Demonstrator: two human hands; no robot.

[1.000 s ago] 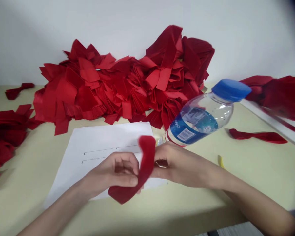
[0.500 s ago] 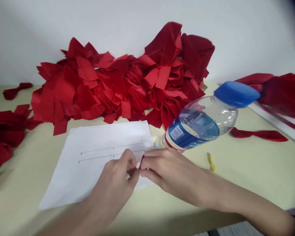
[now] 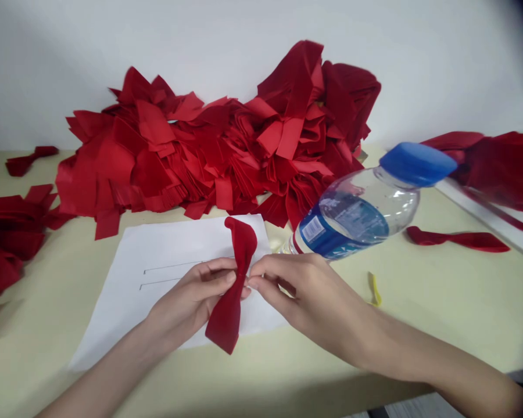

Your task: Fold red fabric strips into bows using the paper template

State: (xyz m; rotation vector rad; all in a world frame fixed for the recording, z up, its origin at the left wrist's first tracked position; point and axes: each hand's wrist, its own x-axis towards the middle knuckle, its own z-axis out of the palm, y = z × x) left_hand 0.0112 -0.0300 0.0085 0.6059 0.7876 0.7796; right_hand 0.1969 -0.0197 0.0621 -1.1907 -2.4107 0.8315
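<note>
A red velvet bow [image 3: 226, 319], pinched narrow in the middle with a wide loop at each end, stands nearly upright over the paper. My left hand [image 3: 185, 299] grips it at the waist, thumb in front and the other fingers partly hidden behind. Right beside the waist is my right hand [image 3: 316, 296], its thumb and forefinger pressed together at the tips. Whatever they pinch is too small to make out. Beneath lies a white sheet of paper [image 3: 122, 325] with two ruled lines, partly covered by my hands and the bow.
A large heap of red fabric strips [image 3: 192, 151] lies against the wall. Behind my right hand stands a clear bottle [image 3: 353, 217] with a blue cap. A yellow band [image 3: 375, 290] and another red bow [image 3: 462, 239] lie to the right; more red fabric [image 3: 9, 238] is at left.
The bow, mostly hidden between my closed fingers before, now shows full length in my left hand. My left hand has turned and its fingers stretch behind the bow; my hands are slightly apart.
</note>
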